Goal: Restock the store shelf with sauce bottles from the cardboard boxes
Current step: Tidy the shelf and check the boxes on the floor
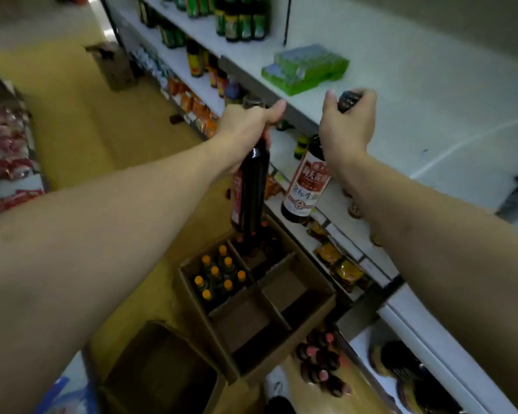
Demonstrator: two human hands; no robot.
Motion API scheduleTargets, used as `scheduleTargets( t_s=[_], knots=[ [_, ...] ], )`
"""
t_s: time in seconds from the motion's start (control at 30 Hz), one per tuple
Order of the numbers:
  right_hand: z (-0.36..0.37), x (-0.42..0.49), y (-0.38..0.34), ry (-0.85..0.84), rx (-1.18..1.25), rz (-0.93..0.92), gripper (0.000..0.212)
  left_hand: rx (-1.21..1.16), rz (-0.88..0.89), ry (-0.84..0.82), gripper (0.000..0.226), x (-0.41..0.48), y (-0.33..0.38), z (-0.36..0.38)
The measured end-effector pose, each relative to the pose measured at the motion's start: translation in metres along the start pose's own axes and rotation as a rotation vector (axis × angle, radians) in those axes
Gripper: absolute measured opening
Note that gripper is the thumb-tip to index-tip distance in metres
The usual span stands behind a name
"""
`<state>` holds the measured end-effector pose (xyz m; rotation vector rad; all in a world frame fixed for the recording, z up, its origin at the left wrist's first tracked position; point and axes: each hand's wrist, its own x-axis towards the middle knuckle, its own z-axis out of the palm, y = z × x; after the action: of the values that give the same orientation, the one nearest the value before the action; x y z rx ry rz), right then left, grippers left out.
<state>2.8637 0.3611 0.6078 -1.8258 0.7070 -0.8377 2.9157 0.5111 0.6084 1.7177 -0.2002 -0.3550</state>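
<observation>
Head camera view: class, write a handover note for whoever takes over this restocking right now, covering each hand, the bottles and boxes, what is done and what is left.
Left hand: grips a dark bottle by its neck, above the divided box.
Right hand: grips a labelled bottle by its neck, at the edge of the white shelf.
Done: most compartments of the divided box look empty, and so does a second box.
Left: shelve both held bottles, then the orange-capped bottles and the few dark ones in the far compartment.

head cam | 1 wide view | faces forward and down | shelf [401, 115] right | cardboard boxes [277, 316] below, near
</observation>
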Motion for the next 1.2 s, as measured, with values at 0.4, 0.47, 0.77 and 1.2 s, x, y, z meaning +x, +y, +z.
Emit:
scheduleTargets(
  t_s=[0.4, 0.47, 0.77, 1.2],
  knots=[
    [-0.263, 0.002, -0.267, 0.186, 0.136, -0.159, 0.036, -0.109, 0.328, -0.245, 0.034, -0.155, 0.315, 0.080],
    [-0.320, -0.007, -0.291, 0.196, 0.120, -0.172, 0.031, -0.130, 0.382, -0.308, 0.031, -0.192, 0.350, 0.105],
    [-0.601, -0.116, -0.342, 0.508, 0.006, -0.232, 0.018, -0.224, 0.591, -0.610, 0.030, -0.403, 0.455, 0.245],
    [-0.958, -0.311, -0.276, 0.890, -0.206, -0.150, 0.021, -0.296, 0.530, -1.196, 0.034, -0.723, 0.463, 0.501]
  ],
)
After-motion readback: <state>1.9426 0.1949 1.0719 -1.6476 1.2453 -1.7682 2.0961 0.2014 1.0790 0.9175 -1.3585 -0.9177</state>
